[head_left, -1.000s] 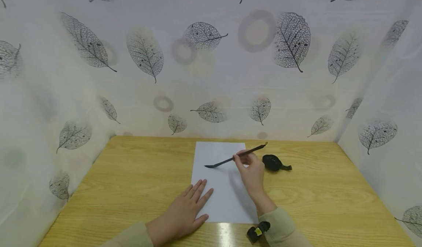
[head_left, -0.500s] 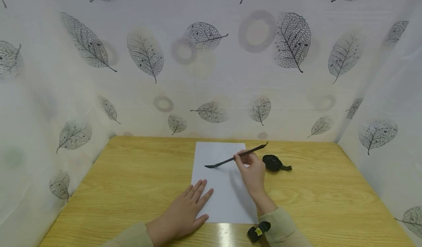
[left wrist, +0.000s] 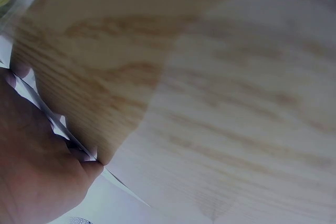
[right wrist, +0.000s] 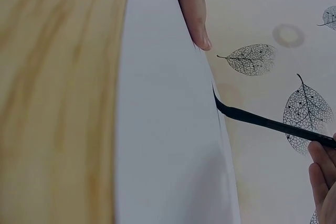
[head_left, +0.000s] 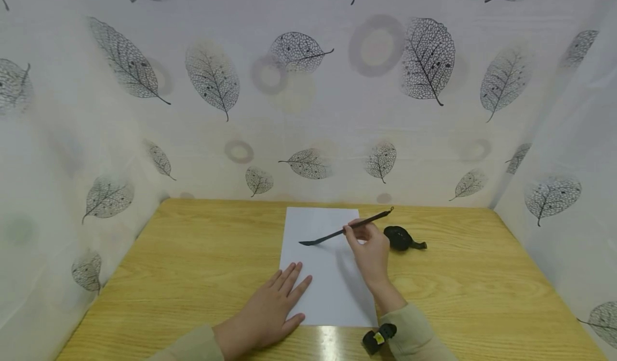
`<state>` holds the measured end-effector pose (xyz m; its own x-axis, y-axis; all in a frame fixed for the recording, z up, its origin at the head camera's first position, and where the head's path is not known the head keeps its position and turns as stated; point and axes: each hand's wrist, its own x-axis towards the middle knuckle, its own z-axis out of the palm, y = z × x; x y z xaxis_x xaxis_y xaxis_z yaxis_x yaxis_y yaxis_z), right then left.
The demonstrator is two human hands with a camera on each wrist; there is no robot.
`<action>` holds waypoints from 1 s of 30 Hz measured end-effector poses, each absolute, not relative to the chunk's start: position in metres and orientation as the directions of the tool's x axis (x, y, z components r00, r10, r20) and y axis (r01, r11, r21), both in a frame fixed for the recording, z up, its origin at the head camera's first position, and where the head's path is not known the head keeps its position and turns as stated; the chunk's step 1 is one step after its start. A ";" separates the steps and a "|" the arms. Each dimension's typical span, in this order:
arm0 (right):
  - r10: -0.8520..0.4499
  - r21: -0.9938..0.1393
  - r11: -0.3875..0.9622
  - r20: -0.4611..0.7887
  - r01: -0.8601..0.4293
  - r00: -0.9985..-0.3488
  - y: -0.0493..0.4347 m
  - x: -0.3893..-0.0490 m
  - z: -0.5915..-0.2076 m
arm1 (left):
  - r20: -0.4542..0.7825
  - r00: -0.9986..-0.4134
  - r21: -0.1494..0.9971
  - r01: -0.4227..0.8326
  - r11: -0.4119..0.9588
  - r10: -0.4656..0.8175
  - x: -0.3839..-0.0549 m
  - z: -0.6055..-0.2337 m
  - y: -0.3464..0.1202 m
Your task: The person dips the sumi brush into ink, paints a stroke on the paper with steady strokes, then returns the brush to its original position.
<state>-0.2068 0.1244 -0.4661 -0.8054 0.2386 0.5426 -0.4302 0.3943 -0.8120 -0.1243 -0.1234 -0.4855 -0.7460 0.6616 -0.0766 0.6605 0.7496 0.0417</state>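
Observation:
A sheet of white paper (head_left: 328, 291) lies on the table. My left hand (head_left: 270, 310) rests on its lower left edge with the fingers spread. In the left wrist view, that hand (left wrist: 44, 166) shows at the left side along the paper's edge. My right hand (head_left: 371, 254) pinches a dark writing brush (head_left: 330, 236) partway along its handle, above the paper's right side. The brush slants, its looped end up to the right. Its black tip bends against the sheet left of centre, as the brush (right wrist: 262, 121) in the right wrist view shows too.
A small black dish (head_left: 398, 238) with a stubby handle sits right of the paper. A black wrist camera (head_left: 376, 339) is by the right sleeve. Leaf-printed cloth (head_left: 308, 109) walls in the back and sides of the wooden table (head_left: 202, 254).
My right hand and the brush handle have shifted very slightly to the right, while the brush tip stays at the same spot. The left hand has not moved.

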 end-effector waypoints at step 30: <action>0.290 -0.819 0.394 0.541 -0.416 -0.790 0.140 -0.206 -0.468 | -0.069 -0.739 0.066 0.667 0.742 0.671 -0.121 -0.477 -0.123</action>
<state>-0.2062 0.1397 -0.4675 -0.7896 0.2900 0.5407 -0.4164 0.3941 -0.8194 -0.1209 -0.1230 -0.4770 -0.7387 0.6706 -0.0685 0.6673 0.7418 0.0659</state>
